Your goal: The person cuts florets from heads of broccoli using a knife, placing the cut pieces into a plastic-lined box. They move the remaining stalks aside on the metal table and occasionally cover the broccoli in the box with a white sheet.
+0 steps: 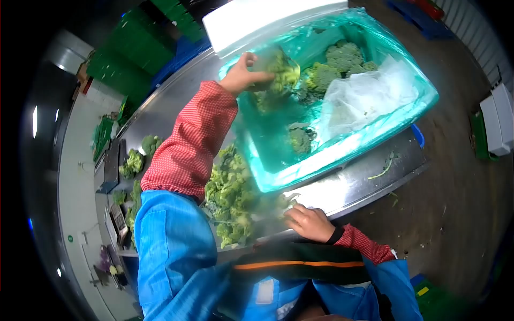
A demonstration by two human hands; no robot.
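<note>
My left hand (245, 75) reaches over the left end of a crate lined with green plastic (267, 179), its fingers closed on a motion-blurred broccoli piece (284, 74). Other broccoli heads (342, 58) lie inside the crate, beside a crumpled translucent white sheet (369, 99). Near the metal table's front edge is my right hand (310, 222), fingers curled around something pale and blurred that I cannot make out. Left of the crate, a pile of broccoli florets (230, 198) rests on the metal table (176, 93).
A white lid or box (267, 21) stands behind the crate. More broccoli (133, 162) and a device with keys (119, 220) are at the left. A leafy scrap (383, 168) lies on the table's right part. Green crates (131, 51) are stacked beyond the table.
</note>
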